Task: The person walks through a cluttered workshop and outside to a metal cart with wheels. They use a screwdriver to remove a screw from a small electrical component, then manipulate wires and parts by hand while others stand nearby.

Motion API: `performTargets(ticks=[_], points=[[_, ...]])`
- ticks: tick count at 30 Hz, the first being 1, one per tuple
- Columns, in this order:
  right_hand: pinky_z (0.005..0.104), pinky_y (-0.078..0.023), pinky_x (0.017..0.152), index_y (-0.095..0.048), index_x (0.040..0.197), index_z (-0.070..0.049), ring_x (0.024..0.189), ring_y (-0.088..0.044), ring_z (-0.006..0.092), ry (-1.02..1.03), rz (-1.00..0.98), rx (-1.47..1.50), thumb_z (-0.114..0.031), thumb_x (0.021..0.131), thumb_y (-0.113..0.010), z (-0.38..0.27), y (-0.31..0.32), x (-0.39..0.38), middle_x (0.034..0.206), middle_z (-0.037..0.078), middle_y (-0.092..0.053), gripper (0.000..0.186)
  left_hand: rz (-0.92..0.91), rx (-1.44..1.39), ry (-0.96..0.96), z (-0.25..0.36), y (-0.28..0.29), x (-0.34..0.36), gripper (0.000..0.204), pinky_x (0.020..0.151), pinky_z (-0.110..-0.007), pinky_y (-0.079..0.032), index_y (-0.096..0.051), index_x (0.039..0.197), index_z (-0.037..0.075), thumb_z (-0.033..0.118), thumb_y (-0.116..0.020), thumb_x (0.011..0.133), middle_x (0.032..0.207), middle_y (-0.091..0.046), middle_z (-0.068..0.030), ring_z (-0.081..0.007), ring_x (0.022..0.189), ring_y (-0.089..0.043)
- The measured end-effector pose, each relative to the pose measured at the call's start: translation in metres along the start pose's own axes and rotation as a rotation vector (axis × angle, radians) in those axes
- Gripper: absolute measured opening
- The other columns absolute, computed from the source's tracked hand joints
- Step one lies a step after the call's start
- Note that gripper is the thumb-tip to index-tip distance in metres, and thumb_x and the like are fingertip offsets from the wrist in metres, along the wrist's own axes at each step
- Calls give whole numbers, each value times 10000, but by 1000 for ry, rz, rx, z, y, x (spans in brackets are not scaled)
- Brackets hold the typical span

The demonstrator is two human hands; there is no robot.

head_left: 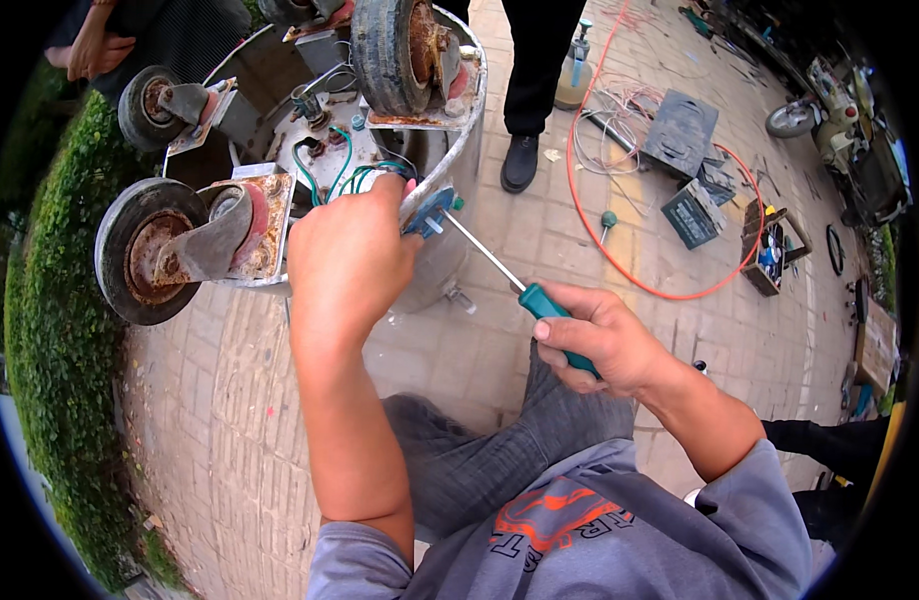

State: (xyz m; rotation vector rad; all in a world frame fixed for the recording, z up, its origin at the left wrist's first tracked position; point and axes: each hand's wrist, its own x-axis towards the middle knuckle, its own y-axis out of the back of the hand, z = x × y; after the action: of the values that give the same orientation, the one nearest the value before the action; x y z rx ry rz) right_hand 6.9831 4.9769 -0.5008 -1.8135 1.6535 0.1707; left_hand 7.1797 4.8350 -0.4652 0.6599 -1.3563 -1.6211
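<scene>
My right hand [612,345] is closed round the teal handle of a screwdriver [490,255]. The metal shaft runs up and left, its tip at a small blue fitting [432,214] on the outer wall of a round metal drum [470,155]. My left hand [348,255] reaches over the drum's rim, with its fingers bent inside beside green wires [342,165]. Those fingertips are mostly hidden, so whatever they grip cannot be made out. Rusty caster wheels [150,250] stick up from the drum, one close to my left wrist.
A person's dark shoe [520,163] stands beyond the drum; another person's hand [92,50] is at upper left. On the paving lie an orange hose [620,268], a black battery [693,214] and a toolbox [777,250]. A hedge [65,330] borders the left.
</scene>
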Motion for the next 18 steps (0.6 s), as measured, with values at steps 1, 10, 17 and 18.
performTargets(ticks=[1,10,17,18], points=[[220,-309,380,-444,1392,-44,461,-421,60,4,31,-47,-150,915,-611,0,-1,0,677,9,-501,516,2,-5,2,0,0,0,387,687,-470,-476,-644,1024,44,160,-749,670,774,-662,-204,-390,786,-642],[231,-347,383,-428,1393,-17,500,-453,83,89,39,-122,-133,917,-584,1,6,2,702,38,-499,514,-44,-29,22,0,2,2,412,714,-456,-489,-641,1063,49,159,-747,680,794,-672,-201,-382,807,-651],[234,-279,330,-493,1277,15,425,-393,91,-148,-134,142,-169,914,-606,-2,12,10,662,35,-485,422,-30,-7,14,1,0,2,401,706,-461,-489,-642,1050,50,172,-743,681,789,-674,-194,-381,795,-653],[231,-279,333,-512,1240,10,423,-397,91,-135,-105,94,-172,911,-607,-3,10,10,648,29,-479,388,-32,5,15,2,1,3,400,703,-461,-489,-642,1047,51,174,-743,680,788,-673,-194,-381,792,-653]])
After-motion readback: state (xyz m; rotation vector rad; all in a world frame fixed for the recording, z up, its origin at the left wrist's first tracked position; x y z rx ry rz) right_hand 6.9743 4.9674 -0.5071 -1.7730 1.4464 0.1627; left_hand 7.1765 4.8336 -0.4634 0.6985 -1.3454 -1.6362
